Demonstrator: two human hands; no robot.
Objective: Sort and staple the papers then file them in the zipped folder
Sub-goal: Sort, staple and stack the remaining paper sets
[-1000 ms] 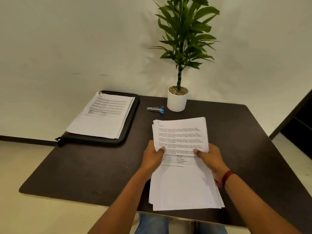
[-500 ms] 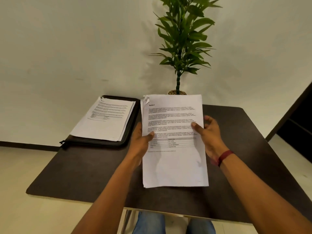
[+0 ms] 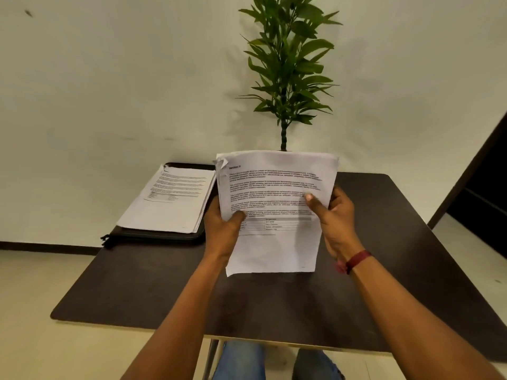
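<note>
I hold a stack of printed white papers (image 3: 274,209) upright above the middle of the dark table (image 3: 153,286). My left hand (image 3: 223,231) grips the stack's left edge, thumb on the front page. My right hand (image 3: 333,215) grips its right edge the same way. The top page's upper left corner is dog-eared. A black zipped folder (image 3: 153,238) lies flat at the table's far left, with a second set of printed papers (image 3: 172,201) resting on top of it. The stapler is hidden behind the held stack.
A tall green potted plant (image 3: 285,72) rises behind the held papers at the table's far edge, against the pale wall. A red band is on my right wrist (image 3: 356,260). A dark opening shows at the far right.
The stack has been lifted off the table and stood upright in both hands, and it now covers the plant pot and the stapler. My view has tilted upward.
</note>
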